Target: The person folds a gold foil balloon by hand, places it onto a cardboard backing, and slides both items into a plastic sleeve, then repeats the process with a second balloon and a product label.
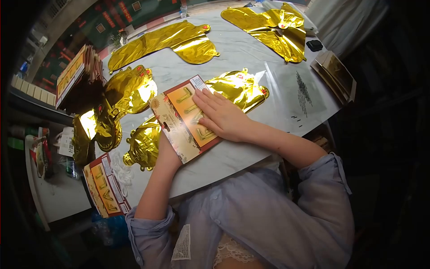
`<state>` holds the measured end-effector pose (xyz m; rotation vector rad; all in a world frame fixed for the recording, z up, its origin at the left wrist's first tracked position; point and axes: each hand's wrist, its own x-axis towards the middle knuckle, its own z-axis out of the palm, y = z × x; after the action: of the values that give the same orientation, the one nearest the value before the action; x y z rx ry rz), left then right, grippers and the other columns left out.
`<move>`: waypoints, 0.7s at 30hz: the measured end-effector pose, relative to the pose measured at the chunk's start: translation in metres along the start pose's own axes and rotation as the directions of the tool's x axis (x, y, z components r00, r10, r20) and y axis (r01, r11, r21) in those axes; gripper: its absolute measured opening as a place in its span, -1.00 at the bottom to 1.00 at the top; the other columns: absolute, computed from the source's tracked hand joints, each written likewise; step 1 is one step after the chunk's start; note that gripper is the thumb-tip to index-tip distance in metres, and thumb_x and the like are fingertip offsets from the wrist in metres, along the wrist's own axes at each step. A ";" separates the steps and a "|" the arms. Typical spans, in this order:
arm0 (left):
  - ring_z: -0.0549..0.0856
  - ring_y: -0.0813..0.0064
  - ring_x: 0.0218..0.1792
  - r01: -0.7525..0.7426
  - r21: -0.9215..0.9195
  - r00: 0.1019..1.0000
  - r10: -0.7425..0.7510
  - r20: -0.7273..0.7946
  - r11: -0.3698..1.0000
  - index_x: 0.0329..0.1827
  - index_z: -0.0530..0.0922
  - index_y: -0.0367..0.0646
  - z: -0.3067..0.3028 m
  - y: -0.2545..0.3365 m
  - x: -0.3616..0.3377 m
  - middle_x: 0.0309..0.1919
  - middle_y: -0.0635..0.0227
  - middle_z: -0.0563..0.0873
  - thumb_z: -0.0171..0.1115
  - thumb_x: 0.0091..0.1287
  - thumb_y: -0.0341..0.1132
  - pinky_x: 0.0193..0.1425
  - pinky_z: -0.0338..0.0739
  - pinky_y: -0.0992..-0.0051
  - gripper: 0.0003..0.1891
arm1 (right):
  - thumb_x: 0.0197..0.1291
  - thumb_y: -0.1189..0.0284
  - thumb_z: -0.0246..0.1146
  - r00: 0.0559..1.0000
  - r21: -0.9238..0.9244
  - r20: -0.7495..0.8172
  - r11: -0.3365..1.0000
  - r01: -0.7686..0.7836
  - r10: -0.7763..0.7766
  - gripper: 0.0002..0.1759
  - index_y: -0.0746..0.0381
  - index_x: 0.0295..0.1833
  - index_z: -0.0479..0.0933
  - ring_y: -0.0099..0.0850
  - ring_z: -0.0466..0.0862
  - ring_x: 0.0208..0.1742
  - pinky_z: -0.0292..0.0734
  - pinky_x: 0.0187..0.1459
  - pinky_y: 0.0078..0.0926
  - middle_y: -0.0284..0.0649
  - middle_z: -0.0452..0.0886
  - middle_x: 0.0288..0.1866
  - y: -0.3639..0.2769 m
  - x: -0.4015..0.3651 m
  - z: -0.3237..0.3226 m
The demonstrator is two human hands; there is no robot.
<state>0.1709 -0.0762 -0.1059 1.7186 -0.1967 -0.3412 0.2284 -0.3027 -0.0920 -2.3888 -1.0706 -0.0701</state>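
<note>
A balloon package (179, 130) with a printed card header and gold letters on its front lies tilted in front of me. My right hand (222, 115) rests flat on its face, fingers stretched out. Below the package goes my left hand (165, 145); only the wrist area shows and its fingers are hidden. Gold foil balloons lie around: one foil balloon (144, 139) beside my left wrist and another foil balloon (237, 89) beyond my right hand, both partly covered.
More gold foil lies at the left (127, 89) and back (156, 42). A stack of packages (71, 74) stands at the left edge, with a FALL package (104, 186) and white string (121, 170) nearer. At right are a clear bag (298, 92) and brown cards (336, 74).
</note>
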 end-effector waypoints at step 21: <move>0.32 0.12 0.72 -0.290 -0.080 0.778 0.186 -0.600 0.954 0.75 0.23 -0.28 -0.051 0.042 -0.011 0.71 0.07 0.35 0.02 0.66 -0.17 0.79 0.11 0.15 -0.33 | 0.64 -0.01 0.10 1.000 -0.199 -0.016 0.980 -0.020 0.017 -0.22 0.17 0.77 0.23 -0.18 0.20 0.82 0.03 0.73 0.12 -0.11 0.22 0.83 -0.003 -0.009 -0.009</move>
<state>0.1804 -0.0324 -0.0559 1.5289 0.0720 0.3663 0.2212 -0.3120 -0.0850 -2.5716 -1.0790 -0.1956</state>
